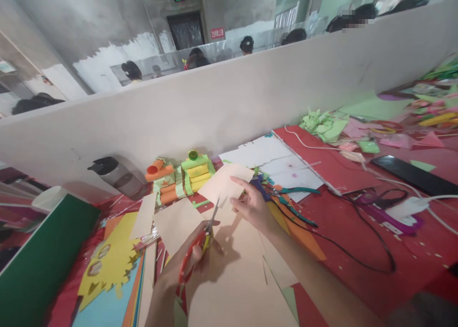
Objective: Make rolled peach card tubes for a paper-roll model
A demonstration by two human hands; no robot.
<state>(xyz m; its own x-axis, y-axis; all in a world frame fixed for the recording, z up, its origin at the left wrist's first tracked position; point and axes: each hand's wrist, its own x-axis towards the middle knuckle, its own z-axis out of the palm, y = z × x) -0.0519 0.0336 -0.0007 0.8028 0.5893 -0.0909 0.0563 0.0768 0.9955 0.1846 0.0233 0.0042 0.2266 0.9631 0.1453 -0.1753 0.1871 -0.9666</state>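
Note:
My left hand (200, 246) grips a pair of scissors (188, 262) with red and yellow handles, its blades pointing up and away. Between the thumb and fingers of my right hand (252, 204) is a pale peach piece of paper (220, 179), raised above the table. The scissor tips are at the paper's lower edge; whether they cut into it I cannot tell. Under both hands lies a large peach sheet (243, 289). Smaller peach pieces (177, 222) rest to its left.
Rolled orange and green paper shapes (166, 181) stand near the white partition (214, 112), beside a bottle (118, 176). Teal-handled pliers (295, 212), a purple power strip (390, 217), cables and a phone (411, 172) lie right. A yellow cut-out (114, 250) lies left.

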